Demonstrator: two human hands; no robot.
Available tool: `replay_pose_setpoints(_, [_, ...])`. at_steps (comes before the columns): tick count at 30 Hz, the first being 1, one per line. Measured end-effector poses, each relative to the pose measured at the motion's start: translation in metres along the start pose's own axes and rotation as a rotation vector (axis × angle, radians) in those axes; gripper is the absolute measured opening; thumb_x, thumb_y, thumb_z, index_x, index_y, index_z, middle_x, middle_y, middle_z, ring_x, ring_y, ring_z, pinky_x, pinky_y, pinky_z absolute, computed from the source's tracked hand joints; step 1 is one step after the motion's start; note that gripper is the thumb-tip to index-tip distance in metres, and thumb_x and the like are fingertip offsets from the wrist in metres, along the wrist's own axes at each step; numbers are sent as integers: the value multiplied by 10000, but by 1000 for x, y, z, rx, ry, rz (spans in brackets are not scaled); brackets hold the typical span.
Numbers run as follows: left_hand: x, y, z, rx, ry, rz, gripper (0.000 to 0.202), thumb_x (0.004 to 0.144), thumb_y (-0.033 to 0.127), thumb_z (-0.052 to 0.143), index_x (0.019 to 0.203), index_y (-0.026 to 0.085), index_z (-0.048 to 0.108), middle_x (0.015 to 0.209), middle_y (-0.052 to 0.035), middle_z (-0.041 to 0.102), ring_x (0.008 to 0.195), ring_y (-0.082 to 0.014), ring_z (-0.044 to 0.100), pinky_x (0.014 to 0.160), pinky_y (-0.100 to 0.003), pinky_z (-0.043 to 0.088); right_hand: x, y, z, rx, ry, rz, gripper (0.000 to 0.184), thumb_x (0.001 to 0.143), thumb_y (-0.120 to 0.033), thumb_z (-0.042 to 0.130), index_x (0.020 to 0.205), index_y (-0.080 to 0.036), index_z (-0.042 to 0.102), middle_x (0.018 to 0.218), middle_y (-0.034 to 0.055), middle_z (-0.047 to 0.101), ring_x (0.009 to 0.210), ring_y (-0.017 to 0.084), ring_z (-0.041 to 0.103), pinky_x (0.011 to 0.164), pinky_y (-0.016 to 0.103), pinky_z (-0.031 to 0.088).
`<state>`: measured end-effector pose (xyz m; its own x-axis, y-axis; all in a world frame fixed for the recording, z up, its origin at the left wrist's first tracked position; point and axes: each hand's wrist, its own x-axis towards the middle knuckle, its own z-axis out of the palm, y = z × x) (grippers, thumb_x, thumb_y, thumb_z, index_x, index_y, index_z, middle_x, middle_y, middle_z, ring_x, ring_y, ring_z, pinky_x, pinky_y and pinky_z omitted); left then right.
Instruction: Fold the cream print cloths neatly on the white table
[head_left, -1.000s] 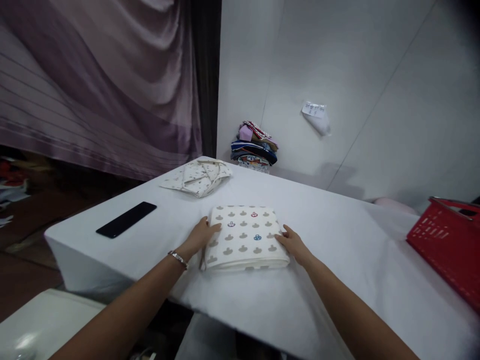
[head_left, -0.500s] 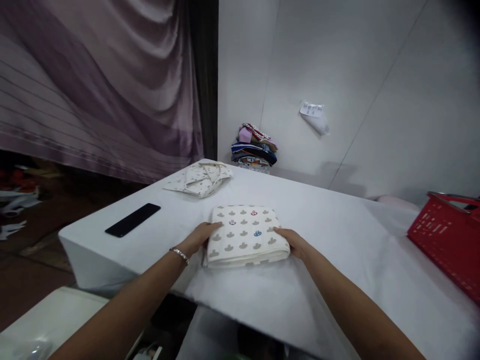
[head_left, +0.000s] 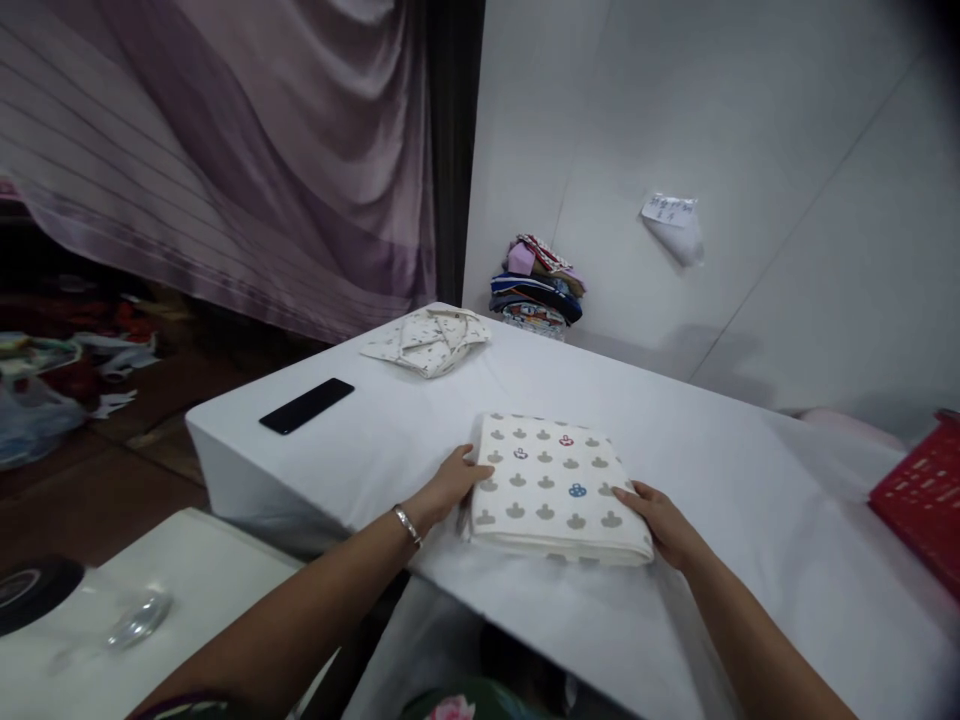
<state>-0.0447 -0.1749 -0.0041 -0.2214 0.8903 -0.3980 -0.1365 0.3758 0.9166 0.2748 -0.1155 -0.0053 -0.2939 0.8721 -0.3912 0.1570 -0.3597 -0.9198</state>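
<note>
A folded white cloth [head_left: 551,485] printed with grey shapes and a few red and blue ones lies near the front edge of the white-covered table [head_left: 712,470]. My left hand [head_left: 446,485], a bracelet at its wrist, grips the cloth's left edge with the thumb on top. My right hand [head_left: 664,520] grips its lower right corner, and the fingertips are hidden under the fabric.
A second folded patterned cloth [head_left: 427,340] and a black phone [head_left: 307,405] lie on the table's far left. A stack of coloured fabrics [head_left: 538,290] sits by the wall. A red basket [head_left: 922,490] stands at the right. A white surface [head_left: 112,620] is at the lower left.
The view has swung left, so everything sits further right in the picture. Both hands stay at the cloth's sides; the right hand now sits nearer the lower right corner.
</note>
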Motion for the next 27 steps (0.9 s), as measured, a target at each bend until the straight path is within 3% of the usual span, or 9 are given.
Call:
replay_pose_setpoints(3, [0, -3, 4, 142, 97, 65, 865, 651, 207, 710, 1386, 99, 266, 1189, -172, 556, 982, -245, 586, 821, -322, 476, 1, 3, -4, -113, 14, 24, 511, 708, -450, 671, 1111, -151, 573, 1086, 138, 648, 951, 255, 635, 799, 341, 523])
replay_pose_setpoints(6, [-3, -5, 3, 132, 109, 48, 890, 644, 288, 733, 1382, 100, 272, 1206, -180, 544, 982, -246, 584, 807, -313, 475, 3, 1, -7, -481, 179, -9, 653, 707, -480, 650, 1241, -133, 504, 1069, 151, 641, 945, 285, 624, 827, 393, 491])
replay_pose_setpoints(8, [-9, -4, -1, 55, 66, -2, 891, 669, 379, 712, 1385, 110, 254, 1234, -184, 529, 974, -236, 587, 763, -300, 486, 2, -2, -3, -747, 318, -137, 722, 713, -490, 629, 1308, -125, 446, 1096, 157, 619, 970, 307, 602, 849, 437, 462])
replay_pose_setpoints(10, [-16, -3, -6, 13, 5, -63, 841, 697, 458, 666, 1366, 119, 286, 1223, -180, 542, 948, -229, 595, 709, -291, 489, -4, -6, 9, -869, 355, -343, 678, 752, -491, 576, 1319, -144, 437, 1184, 147, 572, 1047, 306, 558, 875, 440, 447])
replay_pose_setpoints(13, [-28, -3, -15, 24, -75, -121, 753, 707, 506, 631, 1301, 117, 380, 1106, -159, 609, 842, -206, 614, 661, -281, 481, -18, -8, 41, -880, 191, -641, 508, 833, -460, 486, 1269, -200, 492, 1271, 104, 520, 1152, 263, 487, 902, 394, 452])
replay_pose_setpoints(18, [-46, -8, -22, 30, -117, -142, 700, 680, 520, 648, 1221, 118, 459, 859, -81, 644, 652, -155, 590, 628, -284, 479, -38, 0, 108, -912, -125, -964, 386, 884, -376, 474, 1238, -233, 521, 1239, 96, 535, 1154, 231, 479, 967, 407, 420])
replay_pose_setpoints(22, [-56, -13, -21, -38, -143, -86, 619, 695, 500, 641, 1167, 127, 498, 796, -40, 628, 641, -123, 573, 635, -251, 455, -35, 6, 141, -1020, -160, -1089, 407, 851, -364, 542, 1223, -201, 523, 1168, 117, 559, 1060, 241, 512, 908, 408, 449])
replay_pose_setpoints(27, [-63, -17, -18, -111, -86, -96, 665, 692, 436, 660, 1232, 113, 446, 837, -63, 641, 681, -137, 591, 667, -261, 452, -28, 7, 153, -1154, -103, -1074, 409, 841, -319, 550, 1229, -196, 506, 1116, 130, 559, 1001, 257, 516, 849, 413, 456])
